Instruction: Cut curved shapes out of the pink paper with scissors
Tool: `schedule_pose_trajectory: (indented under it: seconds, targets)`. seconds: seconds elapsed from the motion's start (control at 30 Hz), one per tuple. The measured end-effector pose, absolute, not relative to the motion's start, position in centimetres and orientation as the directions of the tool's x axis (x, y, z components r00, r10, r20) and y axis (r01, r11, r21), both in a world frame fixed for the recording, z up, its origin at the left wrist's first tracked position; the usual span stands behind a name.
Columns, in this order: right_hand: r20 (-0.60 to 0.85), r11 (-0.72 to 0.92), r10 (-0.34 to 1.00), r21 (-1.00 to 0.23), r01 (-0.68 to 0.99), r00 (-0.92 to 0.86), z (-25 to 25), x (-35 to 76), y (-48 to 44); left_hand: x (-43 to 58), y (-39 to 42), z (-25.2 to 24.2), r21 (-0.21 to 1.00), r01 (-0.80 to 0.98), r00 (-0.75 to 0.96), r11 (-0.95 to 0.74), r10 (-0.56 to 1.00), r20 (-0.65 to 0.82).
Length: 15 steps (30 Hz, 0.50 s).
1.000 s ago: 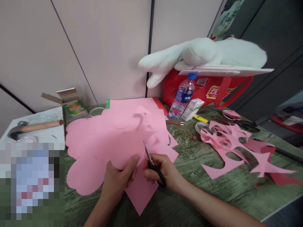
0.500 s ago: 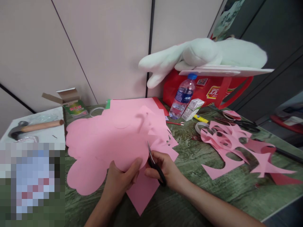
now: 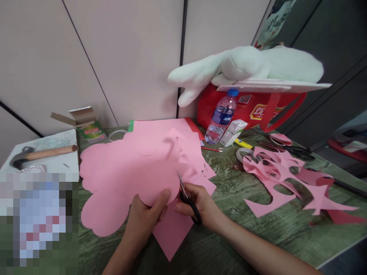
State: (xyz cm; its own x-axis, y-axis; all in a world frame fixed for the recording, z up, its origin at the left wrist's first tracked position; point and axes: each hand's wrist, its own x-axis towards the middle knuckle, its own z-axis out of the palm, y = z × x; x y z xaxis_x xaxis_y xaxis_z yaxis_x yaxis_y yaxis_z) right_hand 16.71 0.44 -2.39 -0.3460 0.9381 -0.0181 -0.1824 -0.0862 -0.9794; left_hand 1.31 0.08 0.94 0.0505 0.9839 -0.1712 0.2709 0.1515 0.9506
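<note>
My left hand [image 3: 150, 215] pinches the lower edge of a pink paper sheet [image 3: 160, 179], thumb on top and fingers beneath. In my right hand [image 3: 197, 202] is a pair of black-handled scissors [image 3: 189, 204], whose blades point up and away along the sheet's curved right edge. Below the hands, a pointed corner of pink paper [image 3: 172, 236] hangs down from the sheet or lies under it; I cannot tell which. A scalloped pink paper shape [image 3: 106, 212] lies at the left, and more pink sheets [image 3: 160, 128] are stacked behind.
Pink offcuts [image 3: 282, 173] cover the table's right side, near a tape roll [image 3: 243, 154] and a yellow glue stick [image 3: 243, 144]. A water bottle [image 3: 220, 118] and small carton [image 3: 233, 132] stand before a red bag [image 3: 249, 110]. At the left, a hammer [image 3: 48, 153] rests on a white box.
My left thumb has shifted slightly left on the sheet. The right hand and the scissors stay almost in place.
</note>
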Motion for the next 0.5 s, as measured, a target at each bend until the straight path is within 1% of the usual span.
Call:
schedule_pose_trajectory:
  seconds: [0.23,0.5]
  targets:
    - [-0.06,-0.125,0.935,-0.978,-0.167,-0.349,-2.01,16.8,0.4,1.2,0.0,1.23,0.939,0.307,0.04,0.155,0.984,-0.175]
    - [-0.117,-0.166,0.94,-0.977,-0.133,-0.32,-1.75,16.74,0.42,0.85,0.2,0.4,0.937,0.312,0.032,0.155,0.984,-0.173]
